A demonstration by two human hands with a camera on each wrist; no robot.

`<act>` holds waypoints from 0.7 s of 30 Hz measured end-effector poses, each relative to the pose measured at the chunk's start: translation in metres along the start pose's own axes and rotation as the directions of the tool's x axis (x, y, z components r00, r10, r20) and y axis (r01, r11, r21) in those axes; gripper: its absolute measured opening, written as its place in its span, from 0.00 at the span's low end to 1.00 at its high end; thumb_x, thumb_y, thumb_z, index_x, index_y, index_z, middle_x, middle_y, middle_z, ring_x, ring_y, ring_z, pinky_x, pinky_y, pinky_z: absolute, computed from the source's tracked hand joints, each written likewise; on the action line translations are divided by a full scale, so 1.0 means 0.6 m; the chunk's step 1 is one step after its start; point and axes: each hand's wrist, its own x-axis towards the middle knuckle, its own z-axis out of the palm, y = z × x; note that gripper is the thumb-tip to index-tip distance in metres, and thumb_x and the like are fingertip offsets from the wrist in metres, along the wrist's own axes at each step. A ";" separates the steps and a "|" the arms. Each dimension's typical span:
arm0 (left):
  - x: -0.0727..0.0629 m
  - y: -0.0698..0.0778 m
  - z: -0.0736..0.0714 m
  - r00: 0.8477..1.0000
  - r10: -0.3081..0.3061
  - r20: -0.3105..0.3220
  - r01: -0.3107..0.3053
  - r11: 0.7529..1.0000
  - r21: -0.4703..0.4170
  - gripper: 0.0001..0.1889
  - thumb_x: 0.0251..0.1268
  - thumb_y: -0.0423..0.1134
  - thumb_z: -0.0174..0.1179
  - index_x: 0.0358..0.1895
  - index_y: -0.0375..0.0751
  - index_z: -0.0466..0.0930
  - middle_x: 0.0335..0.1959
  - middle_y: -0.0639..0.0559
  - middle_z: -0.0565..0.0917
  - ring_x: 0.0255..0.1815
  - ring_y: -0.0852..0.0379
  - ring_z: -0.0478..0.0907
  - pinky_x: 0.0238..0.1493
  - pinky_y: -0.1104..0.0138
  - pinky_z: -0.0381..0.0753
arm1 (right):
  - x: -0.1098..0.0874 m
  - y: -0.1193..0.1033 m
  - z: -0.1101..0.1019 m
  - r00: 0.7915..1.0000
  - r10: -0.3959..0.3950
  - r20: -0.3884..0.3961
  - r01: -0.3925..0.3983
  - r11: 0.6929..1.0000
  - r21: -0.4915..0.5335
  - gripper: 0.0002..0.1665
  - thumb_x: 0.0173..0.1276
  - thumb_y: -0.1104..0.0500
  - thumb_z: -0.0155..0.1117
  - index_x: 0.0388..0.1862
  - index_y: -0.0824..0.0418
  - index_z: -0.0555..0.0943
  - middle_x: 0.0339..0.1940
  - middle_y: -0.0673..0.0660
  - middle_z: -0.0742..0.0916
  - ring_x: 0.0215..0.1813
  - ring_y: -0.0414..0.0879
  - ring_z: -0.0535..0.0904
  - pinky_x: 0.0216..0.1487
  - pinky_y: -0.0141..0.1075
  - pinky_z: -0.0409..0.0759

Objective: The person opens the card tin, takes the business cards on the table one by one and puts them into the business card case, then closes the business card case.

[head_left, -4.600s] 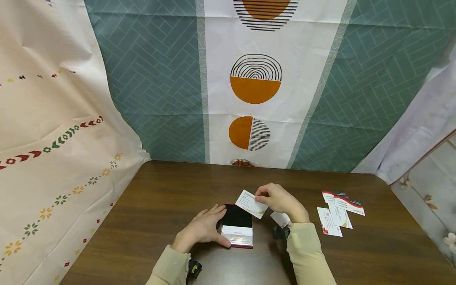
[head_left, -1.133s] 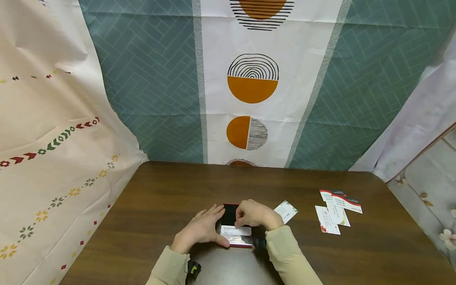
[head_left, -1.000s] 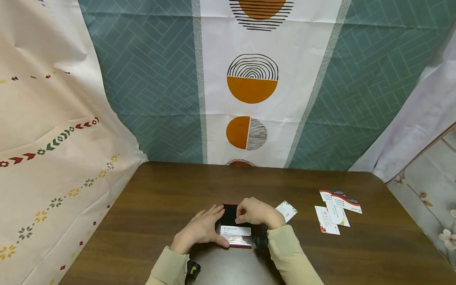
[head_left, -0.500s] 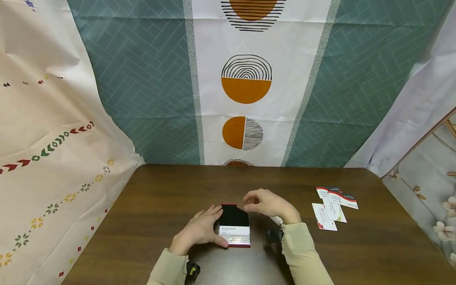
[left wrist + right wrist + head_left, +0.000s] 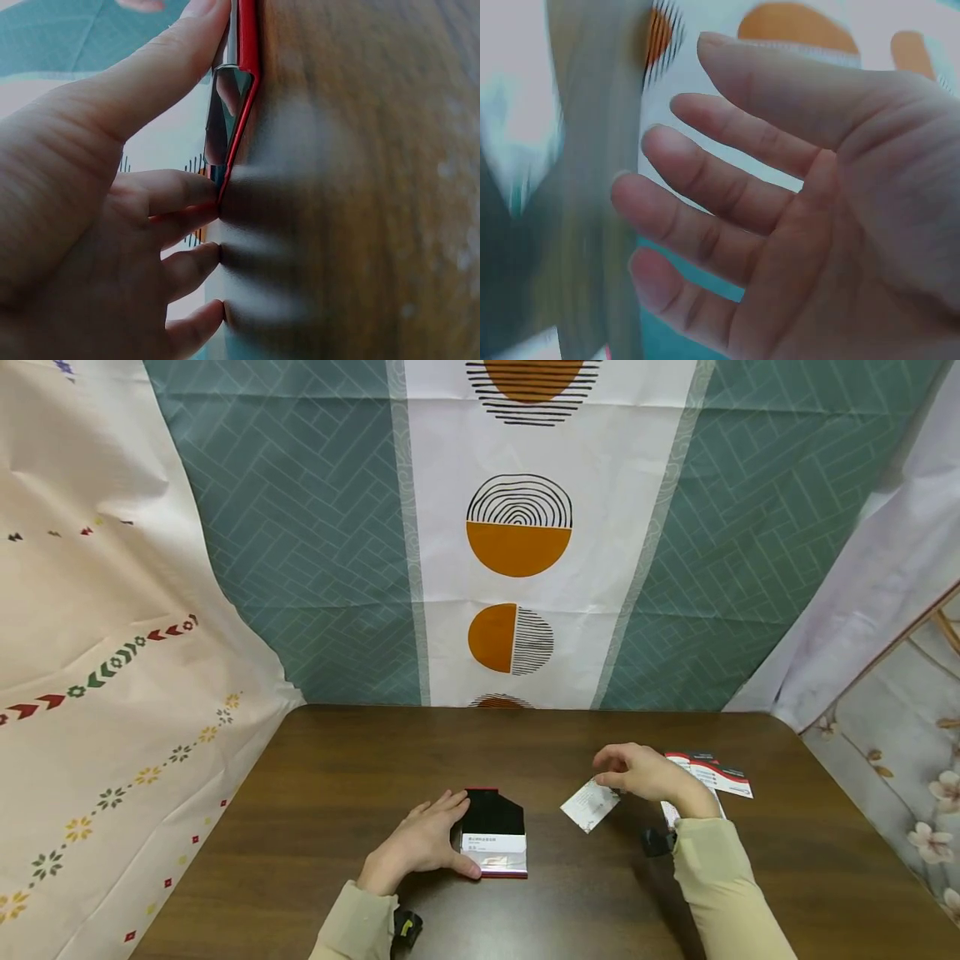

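A card case [image 5: 491, 814] with a red edge, a black panel and a silvery lower strip lies on the table in the head view. A white business card [image 5: 491, 841] sits across its middle. My left hand [image 5: 420, 845] rests along its left side, fingers spread, thumb on the lower left corner. In the left wrist view the thumb touches the case's edge [image 5: 249, 37] and the fingertips touch the table. My right hand [image 5: 647, 774] hovers to the right, fingers loosely bent and holding nothing. Near its fingertips is a loose business card [image 5: 588, 807].
Several overlapping business cards [image 5: 722, 778] lie at the right, partly hidden by the right hand and wrist. The brown wooden table [image 5: 360, 760] ends at a patterned curtain [image 5: 517, 610] behind.
My right hand first carried a white card over to the case, where that card now lies, then let go and moved right past the loose card. The left hand stayed on the case.
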 end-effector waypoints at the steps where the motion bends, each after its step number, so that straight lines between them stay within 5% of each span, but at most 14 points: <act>1: 0.000 0.000 0.000 1.000 -0.001 0.001 0.001 1.000 0.003 0.58 0.39 0.64 0.75 0.74 0.38 0.62 0.76 0.47 0.59 0.77 0.46 0.49 0.72 0.46 0.50 | -0.007 0.012 -0.009 1.000 0.019 -0.004 -0.019 1.000 -0.004 0.18 0.67 0.57 0.66 0.52 0.66 0.79 0.29 0.53 0.81 0.30 0.48 0.78 0.32 0.40 0.76; 13: -0.001 -0.001 0.000 1.000 0.006 0.004 -0.006 1.000 0.005 0.58 0.38 0.65 0.75 0.74 0.38 0.62 0.76 0.47 0.59 0.77 0.46 0.50 0.72 0.47 0.50 | -0.079 0.133 -0.098 0.981 0.183 -0.055 -0.186 0.982 -0.040 0.18 0.73 0.57 0.59 0.50 0.72 0.76 0.33 0.58 0.80 0.31 0.52 0.77 0.28 0.40 0.74; 17: -0.001 -0.001 0.000 1.000 0.012 0.007 -0.012 1.000 0.011 0.58 0.38 0.66 0.74 0.74 0.38 0.62 0.76 0.46 0.59 0.77 0.45 0.50 0.72 0.47 0.51 | -0.094 0.162 -0.117 0.945 0.310 -0.106 -0.308 0.951 0.036 0.20 0.74 0.57 0.57 0.49 0.75 0.74 0.38 0.63 0.79 0.36 0.53 0.75 0.31 0.41 0.75; 21: -0.001 -0.002 0.000 1.000 0.009 0.011 -0.009 1.000 0.008 0.59 0.38 0.66 0.74 0.74 0.38 0.62 0.76 0.46 0.59 0.77 0.45 0.50 0.72 0.46 0.51 | -0.106 0.183 -0.132 0.881 0.447 -0.157 -0.454 0.891 -0.012 0.30 0.74 0.47 0.53 0.48 0.78 0.71 0.34 0.63 0.78 0.31 0.51 0.74 0.30 0.42 0.74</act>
